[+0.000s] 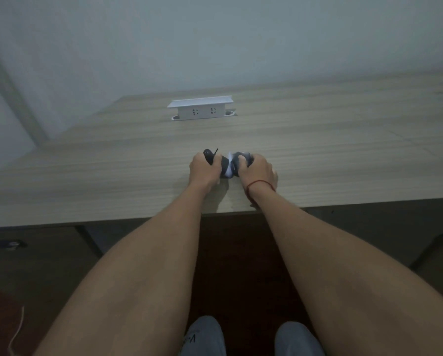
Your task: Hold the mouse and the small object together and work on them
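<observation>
Grey shoes at six o'clock; left hand and right hand curl around a dark object, which might slip if twisted

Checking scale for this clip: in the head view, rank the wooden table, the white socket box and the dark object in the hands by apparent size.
1. Wooden table
2. White socket box
3. Dark object, partly hidden by both hands, so ranks 2 and 3 are unsure.

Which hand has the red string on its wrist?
The right hand has the red string; the left hand has a bare wrist. Both grip the dark object.
</observation>
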Action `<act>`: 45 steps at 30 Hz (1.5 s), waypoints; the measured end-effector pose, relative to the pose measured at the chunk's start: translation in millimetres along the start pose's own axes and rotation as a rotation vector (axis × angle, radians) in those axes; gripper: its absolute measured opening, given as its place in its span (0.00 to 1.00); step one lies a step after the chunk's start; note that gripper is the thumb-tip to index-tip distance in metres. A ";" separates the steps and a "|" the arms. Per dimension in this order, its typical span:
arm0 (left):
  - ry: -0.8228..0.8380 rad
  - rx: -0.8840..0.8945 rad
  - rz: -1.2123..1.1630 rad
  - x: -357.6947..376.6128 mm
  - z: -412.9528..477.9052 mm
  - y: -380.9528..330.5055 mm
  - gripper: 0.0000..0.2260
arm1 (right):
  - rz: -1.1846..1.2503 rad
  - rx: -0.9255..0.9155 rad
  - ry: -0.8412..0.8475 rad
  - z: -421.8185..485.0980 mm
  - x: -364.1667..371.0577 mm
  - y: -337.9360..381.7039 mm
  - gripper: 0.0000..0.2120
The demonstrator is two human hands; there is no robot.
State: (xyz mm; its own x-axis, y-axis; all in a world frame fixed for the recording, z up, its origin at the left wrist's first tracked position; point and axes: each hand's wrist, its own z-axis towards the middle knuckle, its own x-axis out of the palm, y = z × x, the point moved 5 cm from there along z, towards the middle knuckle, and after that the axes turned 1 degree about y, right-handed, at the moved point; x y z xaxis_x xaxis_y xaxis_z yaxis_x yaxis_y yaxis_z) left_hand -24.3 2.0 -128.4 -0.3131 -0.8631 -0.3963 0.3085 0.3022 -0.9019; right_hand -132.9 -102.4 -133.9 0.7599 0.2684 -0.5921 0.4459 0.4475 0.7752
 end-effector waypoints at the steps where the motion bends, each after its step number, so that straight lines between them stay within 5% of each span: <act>1: 0.054 -0.011 -0.028 -1.5 1.3 0.8 0.09 | -0.005 0.001 0.008 0.1 0.3 0.5 0.18; 5: 0.166 -0.095 -0.070 -8.6 3.5 1.5 0.10 | -0.022 -0.003 0.032 0.7 1.1 0.3 0.18; 10: -0.109 -0.026 0.079 -6.4 -2.9 -13.5 0.17 | -0.035 -0.041 0.029 -2.3 1.0 -0.7 0.18; 16: 0.272 -0.079 -0.104 -3.4 -4.1 -6.8 0.07 | -0.018 0.020 -0.011 -0.2 -4.0 -0.6 0.17; 21: -0.037 -0.058 -0.018 -5.4 -6.3 -10.7 0.15 | -0.046 -0.023 0.002 -2.9 -2.4 0.4 0.17; 26: 0.251 -0.062 -0.101 2.2 -9.3 -11.9 0.10 | -0.003 0.042 -0.042 0.2 -5.5 -5.0 0.16; 31: -0.024 0.000 0.049 -2.6 -8.4 -19.2 0.16 | -0.037 -0.014 -0.010 -2.4 0.0 -3.0 0.17; 36: 0.169 0.014 0.074 6.9 -10.3 -13.3 0.15 | -0.011 0.024 -0.033 -1.7 -6.8 -4.3 0.16; 41: -0.055 0.050 0.088 0.3 -13.7 -18.6 0.15 | -0.015 -0.063 0.068 -0.6 2.3 -7.2 0.17; 45: 0.019 0.030 0.048 2.1 -13.5 -10.8 0.16 | -0.011 -0.051 0.035 2.9 1.7 -4.7 0.16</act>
State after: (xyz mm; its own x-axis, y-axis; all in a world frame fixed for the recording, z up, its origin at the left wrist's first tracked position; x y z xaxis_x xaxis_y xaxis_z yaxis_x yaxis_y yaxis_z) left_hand -40.4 2.4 -121.8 -0.3138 -0.8400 -0.4427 0.3508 0.3307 -0.8761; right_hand -132.3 -106.5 -137.9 0.7376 0.2923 -0.6086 0.4289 0.4933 0.7567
